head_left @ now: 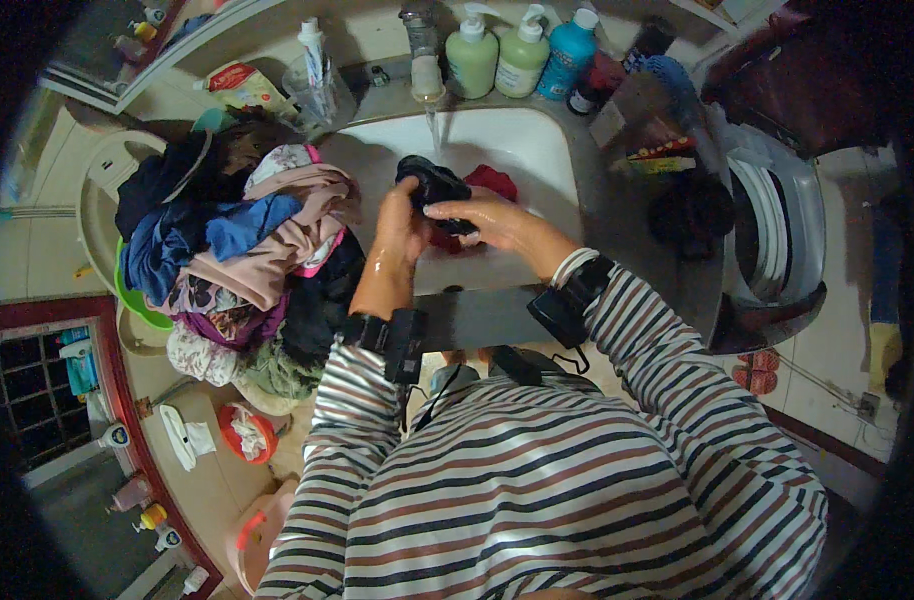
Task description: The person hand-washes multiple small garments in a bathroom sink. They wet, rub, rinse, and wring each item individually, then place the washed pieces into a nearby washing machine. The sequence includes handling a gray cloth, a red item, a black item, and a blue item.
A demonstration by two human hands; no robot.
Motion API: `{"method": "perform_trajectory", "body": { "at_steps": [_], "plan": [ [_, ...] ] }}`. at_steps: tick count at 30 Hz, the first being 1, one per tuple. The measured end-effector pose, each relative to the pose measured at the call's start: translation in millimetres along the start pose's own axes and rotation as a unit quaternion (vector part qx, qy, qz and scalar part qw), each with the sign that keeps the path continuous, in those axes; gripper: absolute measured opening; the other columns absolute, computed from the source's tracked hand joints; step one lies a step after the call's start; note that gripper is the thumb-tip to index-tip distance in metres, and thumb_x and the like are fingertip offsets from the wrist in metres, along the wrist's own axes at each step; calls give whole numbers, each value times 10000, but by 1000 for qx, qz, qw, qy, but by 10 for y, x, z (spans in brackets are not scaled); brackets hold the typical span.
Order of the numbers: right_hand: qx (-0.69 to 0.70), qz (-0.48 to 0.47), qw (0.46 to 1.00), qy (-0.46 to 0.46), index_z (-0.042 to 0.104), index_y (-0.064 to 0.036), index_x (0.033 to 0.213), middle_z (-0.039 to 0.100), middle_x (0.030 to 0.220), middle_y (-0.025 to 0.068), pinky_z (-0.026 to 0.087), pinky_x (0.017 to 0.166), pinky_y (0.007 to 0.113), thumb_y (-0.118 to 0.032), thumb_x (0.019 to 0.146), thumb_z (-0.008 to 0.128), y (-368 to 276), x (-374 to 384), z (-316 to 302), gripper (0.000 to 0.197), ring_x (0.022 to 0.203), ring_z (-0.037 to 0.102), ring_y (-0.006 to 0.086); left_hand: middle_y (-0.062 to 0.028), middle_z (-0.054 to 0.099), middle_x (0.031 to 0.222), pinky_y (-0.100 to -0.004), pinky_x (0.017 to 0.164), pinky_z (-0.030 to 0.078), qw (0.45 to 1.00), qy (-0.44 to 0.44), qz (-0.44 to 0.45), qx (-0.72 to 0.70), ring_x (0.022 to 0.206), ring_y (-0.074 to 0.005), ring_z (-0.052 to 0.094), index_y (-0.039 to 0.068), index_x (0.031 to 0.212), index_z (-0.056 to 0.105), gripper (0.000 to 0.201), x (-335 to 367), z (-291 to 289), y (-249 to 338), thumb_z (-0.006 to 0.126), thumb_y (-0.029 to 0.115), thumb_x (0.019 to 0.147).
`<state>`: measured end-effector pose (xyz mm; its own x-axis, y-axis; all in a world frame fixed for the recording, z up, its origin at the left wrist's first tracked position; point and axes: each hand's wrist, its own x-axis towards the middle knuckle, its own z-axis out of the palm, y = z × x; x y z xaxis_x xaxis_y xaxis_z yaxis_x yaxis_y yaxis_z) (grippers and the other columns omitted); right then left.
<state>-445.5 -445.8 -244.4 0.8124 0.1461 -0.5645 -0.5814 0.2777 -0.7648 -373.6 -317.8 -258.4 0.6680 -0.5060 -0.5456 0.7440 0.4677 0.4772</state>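
Both hands hold a wet, black piece of cloth [435,180] over a white sink [542,150]. My left hand [405,218] grips it from the left, its fingers closed on the cloth. From the right, my right hand [487,218] is closed on the lower part of the same cloth. Water runs from the faucet [427,80] just above it in a thin stream. Behind the hands, a red cloth [492,183] lies in the basin, partly hidden. The exact kind of the black garment cannot be made out.
A tall heap of clothes [267,250] crowds the left of the sink. Along the back stand green pump bottles [472,55], a blue bottle [567,55] and a cup with toothpaste [315,75]. A washing machine [777,230] is at the right; a red basin [247,433] sits lower left.
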Motion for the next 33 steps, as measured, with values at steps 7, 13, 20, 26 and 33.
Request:
{"method": "perform_trajectory", "body": {
  "at_steps": [7, 13, 20, 26, 33],
  "plan": [
    [198, 34, 976, -83, 565, -84, 879, 562, 710, 54, 455, 608, 377, -370, 755, 627, -272, -145, -159, 318, 620, 558, 192, -46, 539, 1024, -329, 815, 406, 981, -18, 106, 160, 951, -170, 497, 113, 1047, 487, 278, -304, -73, 85, 529, 301, 846],
    [370, 122, 889, -242, 562, -15, 961, 580, 758, 154, 387, 850, 579, -407, 780, 583, -268, -360, 28, 432, 720, 578, 323, -70, 485, 1148, -403, 878, 413, 952, -294, 77, -45, 1055, -244, 476, 170, 1173, 390, 474, -267, 61, -26, 560, 425, 811],
    [407, 73, 901, -135, 524, -20, 1027, 586, 828, 175, 490, 616, 359, -337, 795, 595, -130, -466, 47, 398, 714, 570, 280, -110, 537, 1001, -437, 862, 437, 979, -205, 11, -14, 985, -288, 517, 134, 990, 497, 238, -155, 272, 122, 558, 305, 836],
    [217, 17, 974, -71, 526, -45, 862, 504, 684, 13, 330, 382, 237, -263, 727, 695, -111, -432, 34, 307, 486, 438, 84, -38, 496, 694, -302, 539, 448, 988, -94, 49, 108, 616, -155, 517, 99, 794, 457, 195, -139, 387, 156, 648, 110, 756],
    [-487, -235, 837, 90, 562, -26, 869, 614, 733, 138, 458, 546, 409, -432, 664, 689, -70, -169, 108, 472, 634, 598, 287, -51, 506, 616, -316, 471, 413, 942, -20, 60, 329, 535, -179, 509, 48, 676, 520, 85, 60, 295, 112, 566, 108, 717]
  ]
}}
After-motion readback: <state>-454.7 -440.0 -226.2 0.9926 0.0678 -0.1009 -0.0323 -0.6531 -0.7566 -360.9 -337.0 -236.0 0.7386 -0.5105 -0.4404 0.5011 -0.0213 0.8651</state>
